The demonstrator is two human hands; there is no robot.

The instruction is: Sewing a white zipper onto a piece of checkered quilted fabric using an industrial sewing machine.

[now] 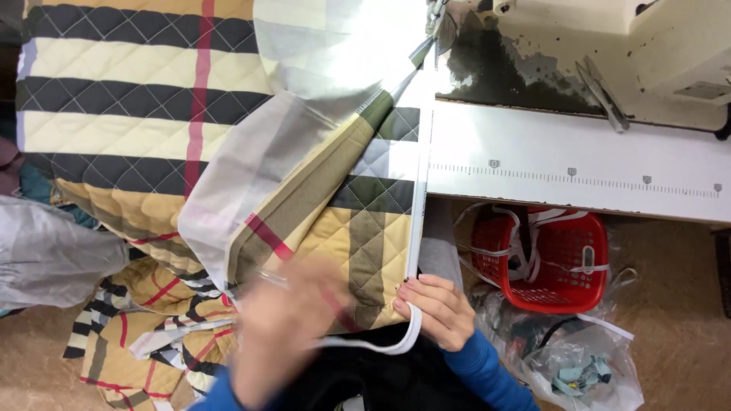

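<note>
Head view looks down on a person seated at a sewing station, where a quilted plaid fabric panel in tan, cream, black and red (228,129) spreads across the white work surface (579,164) and spills over its near edge toward the lap. Motion blur smears the left hand (285,331) into a pale shape low in the frame; its fingers cannot be made out, so whether its grip is spread or pressed together cannot be told, though it sits over the fabric's lower edge. Right hand (438,308), in a blue sleeve, pinches the white binding tape (417,228) against the panel's edge, fingers curled and pressed together on it. That tape runs as a long straight strip along the fabric's right edge, its long axis pointing away from the person up to the sewing machine's needle area (438,19), which glare and the frame's top edge largely hide; at the near end the tape curves left under the hands. Metal thread snips (603,95) lie on the worn machine bed. Below the surface, a red plastic basket with white strips (552,259) stands on the floor beside a crumpled clear plastic bag (579,365), cut off by the bottom edge.
</note>
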